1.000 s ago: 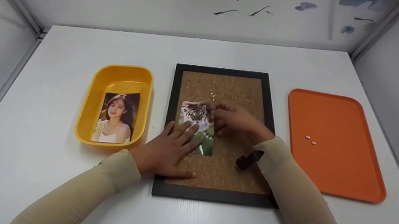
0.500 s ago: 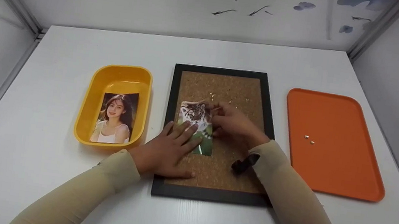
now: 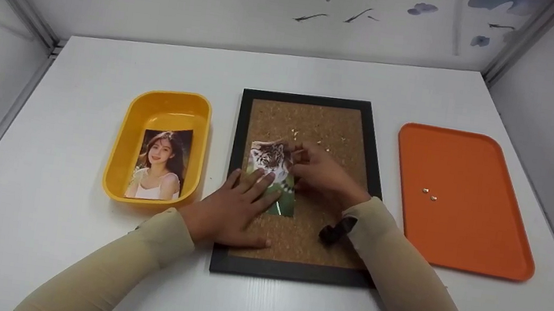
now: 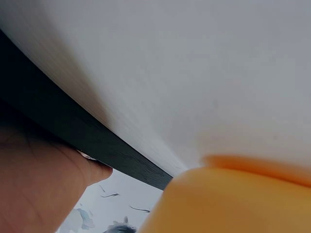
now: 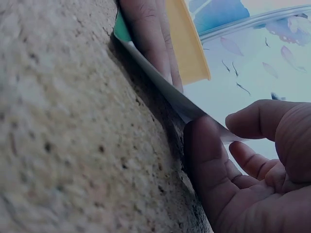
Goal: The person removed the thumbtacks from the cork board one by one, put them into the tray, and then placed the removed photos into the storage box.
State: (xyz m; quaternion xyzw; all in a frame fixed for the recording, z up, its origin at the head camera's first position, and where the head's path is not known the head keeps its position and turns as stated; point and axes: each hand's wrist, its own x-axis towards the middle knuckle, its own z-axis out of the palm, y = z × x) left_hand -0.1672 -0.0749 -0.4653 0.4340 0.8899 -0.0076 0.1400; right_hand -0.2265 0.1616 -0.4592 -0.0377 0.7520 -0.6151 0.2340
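Observation:
A tiger photo (image 3: 270,159) lies on the left half of a black-framed cork board (image 3: 307,248). My left hand (image 3: 235,211) is spread flat, fingers pressing the photo's lower part, thumb on the cork. At the photo's upper right corner, my right hand (image 3: 325,175) has its fingers bent. In the right wrist view, the photo's edge (image 5: 167,94) rises off the cork, one finger beneath it and the thumb (image 5: 252,119) above, pinching it. The left wrist view shows the side of my left hand (image 4: 39,179) over the board's frame (image 4: 112,145).
Left of the board stands a yellow bin (image 3: 116,156) holding a portrait photo (image 3: 160,167). An orange tray (image 3: 467,218) on the right bears two small shiny pieces (image 3: 430,194). Several small gold bits (image 3: 295,134) sit on the upper cork. Printed panels enclose the table (image 3: 160,65).
My right wrist and forearm have shifted slightly left and down, while the fingers stay at the photo's upper right corner. The left hand holds its place.

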